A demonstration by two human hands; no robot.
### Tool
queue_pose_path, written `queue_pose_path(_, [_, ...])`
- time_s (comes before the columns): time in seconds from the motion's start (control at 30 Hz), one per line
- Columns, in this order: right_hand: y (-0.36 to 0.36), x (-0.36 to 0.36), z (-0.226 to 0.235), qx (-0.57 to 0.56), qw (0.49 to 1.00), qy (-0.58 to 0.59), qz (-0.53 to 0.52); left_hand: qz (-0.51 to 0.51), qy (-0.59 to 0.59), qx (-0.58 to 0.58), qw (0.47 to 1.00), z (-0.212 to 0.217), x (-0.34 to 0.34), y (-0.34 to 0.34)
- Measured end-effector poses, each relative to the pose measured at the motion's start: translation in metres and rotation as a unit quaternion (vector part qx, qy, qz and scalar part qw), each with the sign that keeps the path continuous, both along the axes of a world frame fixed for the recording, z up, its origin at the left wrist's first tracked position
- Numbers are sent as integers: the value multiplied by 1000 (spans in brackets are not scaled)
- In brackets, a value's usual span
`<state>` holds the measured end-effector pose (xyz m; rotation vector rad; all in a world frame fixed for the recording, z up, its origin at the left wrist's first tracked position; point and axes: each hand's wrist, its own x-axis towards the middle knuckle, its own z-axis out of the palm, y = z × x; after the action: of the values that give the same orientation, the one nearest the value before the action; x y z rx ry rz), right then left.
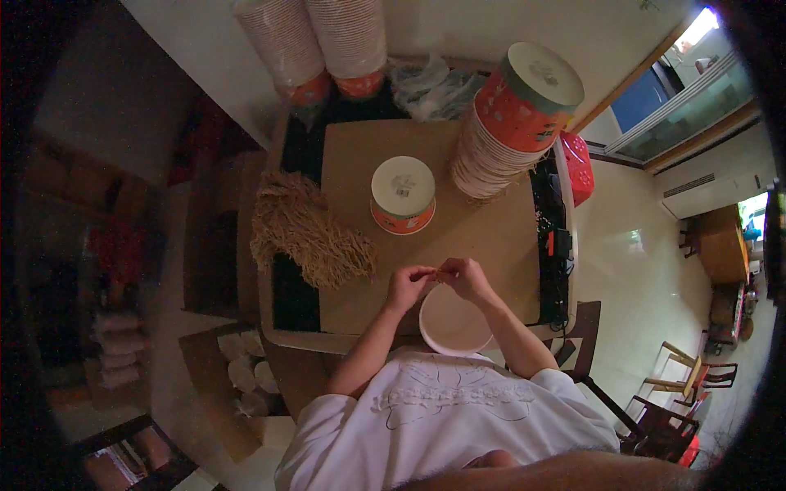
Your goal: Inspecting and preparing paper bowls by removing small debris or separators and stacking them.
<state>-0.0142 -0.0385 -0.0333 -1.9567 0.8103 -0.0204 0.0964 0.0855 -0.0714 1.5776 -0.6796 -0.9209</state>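
Note:
My left hand (408, 288) and my right hand (467, 281) meet over the far rim of a white-lined paper tub (455, 323), fingertips pinched close together. What they pinch is too small to make out. The tub sits at the table's near edge against my shirt, its open mouth facing up. Beyond my hands an orange and green paper tub (403, 196) stands upside down on a brown cardboard sheet (483, 245). Left of it lies a loose bundle of tan, crinkled strands (307, 229).
A tall stack of upturned orange tubs (512, 123) leans at the table's back right. Two plastic-wrapped tub stacks (352, 41) and a crumpled clear bag (434, 88) are at the back. A red plastic container (577, 168) adjoins the right edge; an open carton (217, 376) is lower left.

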Motion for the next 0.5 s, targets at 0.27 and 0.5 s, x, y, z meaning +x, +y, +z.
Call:
queue_pose_path(0.27, [0,1,0,-25,1000,9,14,6,-82,54,995,9,-2,-2])
queue_pose_path(0.5, [2,3,13,-15,1000,-26,-8,23,91,20,995,-9,0,6])
